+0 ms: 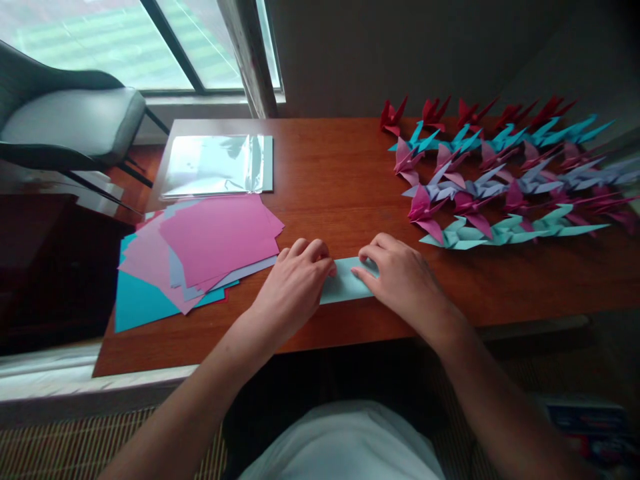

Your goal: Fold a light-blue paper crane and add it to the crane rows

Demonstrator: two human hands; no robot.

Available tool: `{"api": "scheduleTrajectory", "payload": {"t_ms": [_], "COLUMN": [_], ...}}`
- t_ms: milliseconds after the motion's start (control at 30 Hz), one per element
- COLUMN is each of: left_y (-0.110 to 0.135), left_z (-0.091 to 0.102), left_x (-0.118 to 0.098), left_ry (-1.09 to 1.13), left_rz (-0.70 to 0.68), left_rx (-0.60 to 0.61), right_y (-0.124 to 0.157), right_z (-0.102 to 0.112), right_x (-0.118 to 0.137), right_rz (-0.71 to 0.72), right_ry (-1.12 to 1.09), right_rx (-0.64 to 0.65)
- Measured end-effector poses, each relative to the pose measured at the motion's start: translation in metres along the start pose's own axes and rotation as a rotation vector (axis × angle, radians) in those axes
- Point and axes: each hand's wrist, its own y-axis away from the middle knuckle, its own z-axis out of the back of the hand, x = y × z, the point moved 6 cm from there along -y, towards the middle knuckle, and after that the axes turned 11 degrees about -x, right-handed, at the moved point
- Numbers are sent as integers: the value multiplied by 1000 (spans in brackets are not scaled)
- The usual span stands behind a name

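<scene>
A mint-green sheet of origami paper [346, 283], folded into a long strip, lies flat near the front edge of the table. My left hand [300, 270] is on its left end, fingers curled and closed at the paper; the palm hides that end. At the right end, the thumb and bent fingers of my right hand [395, 273] close on the strip, covering its corner. Right of my hands, the nearest folded things are a row of mint paper cranes [510, 230] and a magenta crane [425, 210].
A fanned pile of coloured paper [220, 233] lies left of my hands. Behind it is a clear packet of pale sheets [215, 165]. Red cranes [467, 115], blue cranes [465, 138] and other rows line the table's right side. A grey chair [75, 120] stands by the window.
</scene>
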Motion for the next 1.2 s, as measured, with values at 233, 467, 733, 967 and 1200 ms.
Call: {"api": "scheduleTrajectory", "payload": {"t_ms": [233,467,733,967,1200], "left_y": [-1,-3,7,24,31], "left_z": [-3,-10,-12,-16,-20], "left_x": [-7,-12,-28,-46,-50], "left_ry": [-57,117,-70,-137,-159], "left_rz": [19,5,153,204,177], "left_rx": [-16,-38,-69,-214,-240], "right_y": [-2,2,17,40,51], "right_z": [-5,-12,-13,-13,-13], "right_x": [17,22,29,39,42], "right_rz": [65,70,50,51,101], "right_ry": [29,-25,-8,78,114], "right_rx": [47,55,-78,-198,-267]}}
